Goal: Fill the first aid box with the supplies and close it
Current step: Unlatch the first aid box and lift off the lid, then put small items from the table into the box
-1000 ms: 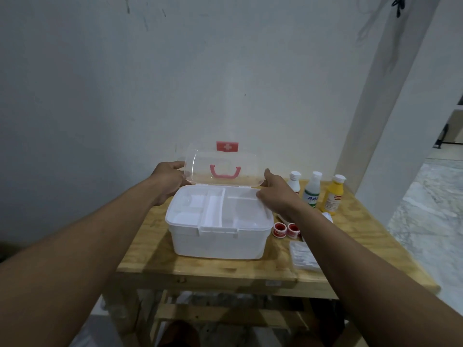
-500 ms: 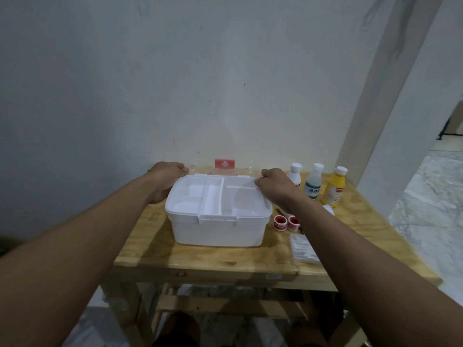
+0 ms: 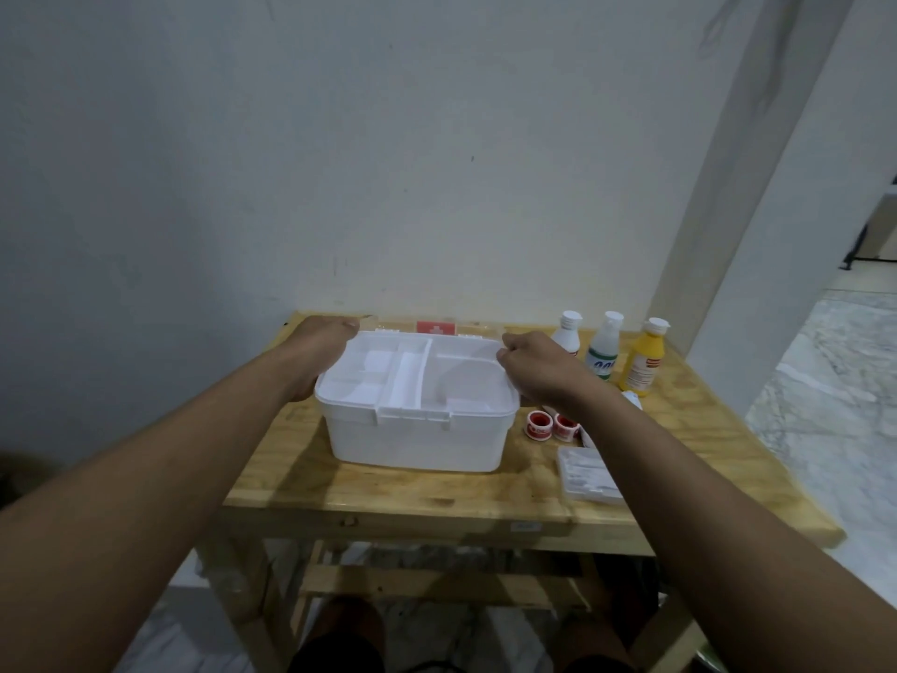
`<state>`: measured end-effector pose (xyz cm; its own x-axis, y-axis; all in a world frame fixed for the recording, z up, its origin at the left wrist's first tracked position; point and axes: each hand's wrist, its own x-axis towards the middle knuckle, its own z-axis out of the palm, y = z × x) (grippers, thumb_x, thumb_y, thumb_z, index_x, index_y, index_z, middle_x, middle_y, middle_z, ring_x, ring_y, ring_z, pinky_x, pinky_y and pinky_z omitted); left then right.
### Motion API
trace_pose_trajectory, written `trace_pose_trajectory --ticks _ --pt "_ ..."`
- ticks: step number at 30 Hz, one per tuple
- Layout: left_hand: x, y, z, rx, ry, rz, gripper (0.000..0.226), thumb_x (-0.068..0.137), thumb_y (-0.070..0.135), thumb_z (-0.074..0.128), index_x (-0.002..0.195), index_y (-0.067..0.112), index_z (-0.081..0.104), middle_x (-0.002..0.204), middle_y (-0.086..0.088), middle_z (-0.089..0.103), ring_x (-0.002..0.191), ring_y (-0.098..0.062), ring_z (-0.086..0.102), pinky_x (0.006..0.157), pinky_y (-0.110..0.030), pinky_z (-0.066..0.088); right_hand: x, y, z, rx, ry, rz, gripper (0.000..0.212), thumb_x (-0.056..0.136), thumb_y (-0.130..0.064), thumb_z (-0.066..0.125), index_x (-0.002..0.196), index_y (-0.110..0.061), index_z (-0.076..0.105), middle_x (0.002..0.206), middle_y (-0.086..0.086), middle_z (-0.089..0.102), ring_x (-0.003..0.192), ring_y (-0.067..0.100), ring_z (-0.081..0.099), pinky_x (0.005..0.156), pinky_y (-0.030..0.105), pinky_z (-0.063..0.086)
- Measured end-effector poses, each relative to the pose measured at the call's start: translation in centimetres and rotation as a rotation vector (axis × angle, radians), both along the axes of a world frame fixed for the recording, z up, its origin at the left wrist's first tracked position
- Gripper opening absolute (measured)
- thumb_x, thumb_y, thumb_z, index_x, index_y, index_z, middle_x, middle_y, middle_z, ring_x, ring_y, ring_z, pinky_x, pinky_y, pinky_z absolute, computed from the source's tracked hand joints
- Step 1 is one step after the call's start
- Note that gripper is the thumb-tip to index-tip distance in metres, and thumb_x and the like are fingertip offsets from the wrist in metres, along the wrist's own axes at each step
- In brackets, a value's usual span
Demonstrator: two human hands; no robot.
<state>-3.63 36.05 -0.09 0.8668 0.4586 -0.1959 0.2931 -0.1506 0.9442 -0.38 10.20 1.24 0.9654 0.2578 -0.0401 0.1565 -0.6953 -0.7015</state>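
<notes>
A pale wooden worktop [image 3: 301, 483] set against a white wall is seen from above, with a white first aid box [image 3: 417, 442] standing on it, left of centre. The box is open, and a divided white tray [image 3: 403, 381] is seated in its top. The clear lid [image 3: 478, 328] (marked by a red label with a white cross) is laid back flat behind the box. The box's rear left corner is covered by the left hand [image 3: 318, 354], its fingers curled down over that end of the lid. The rear right corner is met by the right hand [image 3: 534, 369], whose fingers are likewise bent and closed on the lid's other end. To the right of the box, near the front, a flat clear packet [image 3: 585, 473] is laid. Further back on that side, three capped bottles are lined up: a white one [image 3: 567, 335], a green-labelled one [image 3: 602, 357] and a yellow one [image 3: 643, 364]. Just beside the box's right wall, two small red-and-white tape rolls [image 3: 539, 426] are placed touching.
</notes>
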Motion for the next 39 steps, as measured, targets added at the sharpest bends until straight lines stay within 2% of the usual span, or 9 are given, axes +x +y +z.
trace_pose_trajectory --ticks 7,12,28,30,32,33,35,37,39 --pt "-0.9 0.1 -0.4 -0.02 0.021 0.011 0.026 0.102 0.027 0.052 0.118 0.011 0.065 0.114 -0.008 0.063 0.103 -0.029 0.063 0.094 -0.041 0.051 -0.1 0.2 0.0 -0.031 -0.069 0.015 0.036 0.104 -0.009 0.037 0.133 0.003 0.053 0.129 0.019 0.059 0.111 0.033 0.058 0.1 0.046 0.049" --pt "-0.7 -0.6 -0.5 -0.004 -0.017 0.04 0.029 0.103 0.022 0.046 0.077 0.022 0.058 0.104 -0.007 0.054 0.094 -0.023 0.052 0.082 -0.034 0.042 0.1 0.2 0.2 -0.037 -0.085 0.01 0.037 0.105 -0.009 0.037 0.135 0.004 0.053 0.132 0.021 0.057 0.115 0.033 0.056 0.101 0.045 0.049" --pt "-0.5 -1.4 0.6 0.189 -0.048 0.015 0.033 0.105 0.015 0.042 0.074 0.025 0.049 0.111 -0.008 0.053 0.098 -0.021 0.047 0.072 -0.027 0.042 0.8 0.8 0.3 -0.012 -0.057 0.004 0.041 0.105 -0.015 0.037 0.139 0.002 0.052 0.142 0.017 0.054 0.128 0.032 0.05 0.103 0.038 0.041" --pt "-0.8 -2.0 1.1 0.281 -0.062 0.0 0.031 0.106 0.016 0.039 0.079 0.024 0.053 0.119 -0.011 0.054 0.102 -0.023 0.047 0.077 -0.028 0.041 0.6 0.6 0.4 -0.015 -0.076 0.002 0.033 0.104 -0.018 0.038 0.118 -0.003 0.064 0.118 0.013 0.064 0.115 0.033 0.055 0.09 0.038 0.044" --pt "-1.3 -2.5 1.4 0.465 -0.038 0.02 0.035 0.107 0.025 0.034 0.105 0.009 0.065 0.129 -0.012 0.058 0.111 -0.032 0.054 0.087 -0.032 0.039 0.4 0.1 0.6 -0.045 -0.102 -0.011 0.031 0.102 -0.02 0.038 0.079 -0.012 0.057 0.084 0.004 0.056 0.091 0.029 0.052 0.065 0.032 0.038" --pt "-1.4 -2.7 1.4 0.561 -0.042 0.028 0.044 0.106 0.03 0.031 0.121 0.006 0.064 0.134 -0.013 0.059 0.118 -0.036 0.054 0.093 -0.037 0.041 0.1 -0.2 0.9 -0.059 -0.111 -0.012 0.031 0.102 -0.021 0.038 0.076 -0.013 0.053 0.081 0.004 0.054 0.089 0.028 0.051 0.063 0.032 0.036" --pt "-2.0 -3.5 0.8 0.718 -0.088 0.0 0.054 0.105 0.04 0.026 0.135 0.008 0.057 0.142 -0.014 0.056 0.128 -0.037 0.051 0.105 -0.045 0.041 -0.8 -0.8 1.4 -0.084 -0.128 0.01 0.029 0.102 -0.023 0.04 0.101 -0.009 0.066 0.108 0.011 0.065 0.108 0.032 0.057 0.08 0.035 0.044" --pt "-3.0 -4.9 0.1 0.864 -0.121 -0.05 0.058 0.105 0.046 0.022 0.144 0.015 0.052 0.149 -0.01 0.052 0.138 -0.034 0.044 0.114 -0.052 0.033 -1.9 -1.7 2.2 -0.137 -0.174 0.022 0.042 0.101 -0.024 0.044 0.138 -0.007 0.056 0.142 0.011 0.056 0.132 0.031 0.05 0.103 0.038 0.042" --pt "-4.3 -6.7 -0.4 1.07 -0.1 -0.078 0.061 0.104 0.052 0.016 0.15 0.022 0.043 0.156 -0.005 0.043 0.149 -0.031 0.027 0.119 -0.059 0.014 -2.9 -2.6 2.7 -0.182 -0.204 0.027 0.049 0.1 -0.023 0.048 0.147 -0.01 0.048 0.149 0.011 0.051 0.137 0.028 0.047 0.11 0.036 0.039"
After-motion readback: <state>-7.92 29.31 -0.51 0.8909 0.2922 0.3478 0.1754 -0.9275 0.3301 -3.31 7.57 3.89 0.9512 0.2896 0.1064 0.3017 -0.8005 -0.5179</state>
